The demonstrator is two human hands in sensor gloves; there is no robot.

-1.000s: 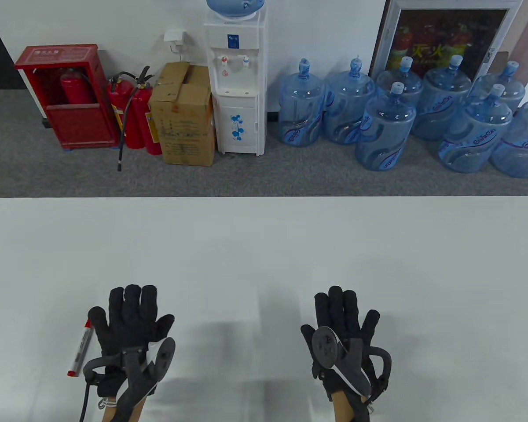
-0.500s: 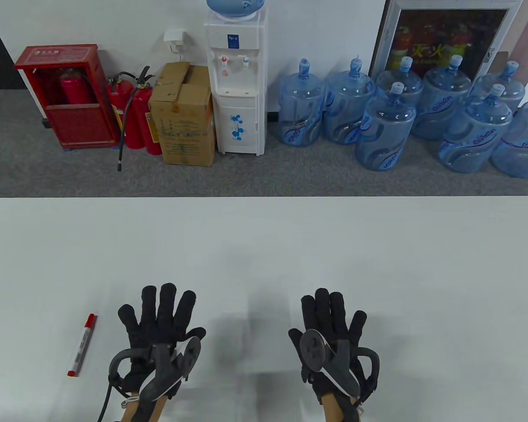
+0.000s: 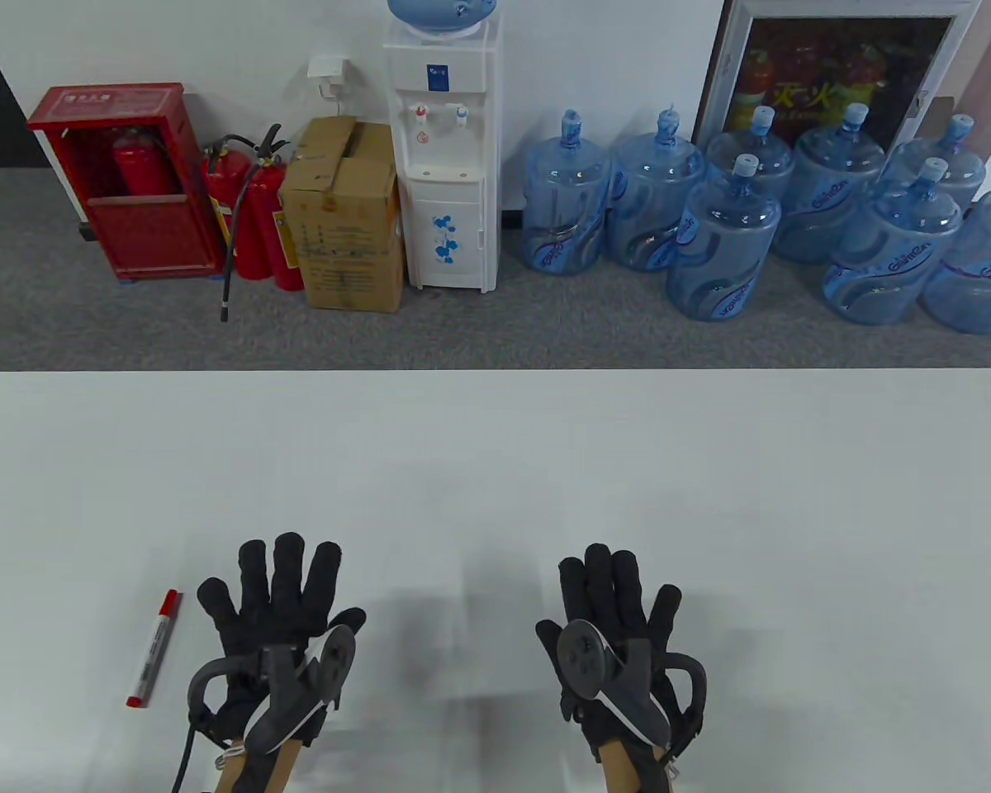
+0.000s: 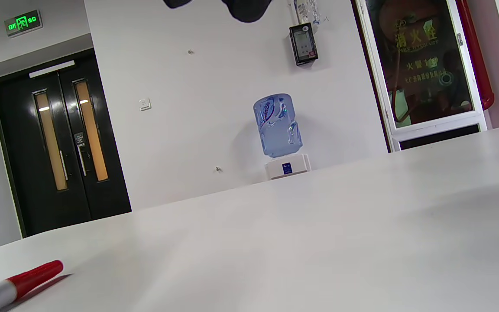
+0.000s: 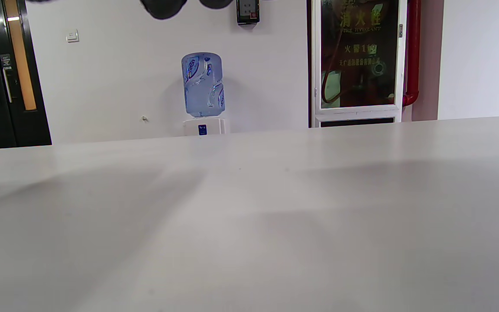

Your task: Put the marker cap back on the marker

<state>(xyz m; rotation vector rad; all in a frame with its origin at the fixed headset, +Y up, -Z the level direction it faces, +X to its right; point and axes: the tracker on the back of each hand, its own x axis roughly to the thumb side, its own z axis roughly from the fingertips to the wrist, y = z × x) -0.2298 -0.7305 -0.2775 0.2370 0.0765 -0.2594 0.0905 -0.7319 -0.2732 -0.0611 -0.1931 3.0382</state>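
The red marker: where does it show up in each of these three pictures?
Table view: marker lies at lower left, beside the left hand.
Left wrist view: its red cap end sits in the bottom-left corner.
Right wrist view: not in it.
Shared landmark: the water dispenser by the wall.

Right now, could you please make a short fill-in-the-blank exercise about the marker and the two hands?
1. The marker lies on the table to the ____ of the left hand.
2. The cap on the marker is ____ in colour.
3. The right hand holds ____.
4. Both hands have their fingers ____, not curled.

Missing words: left; red; nothing; stretched out
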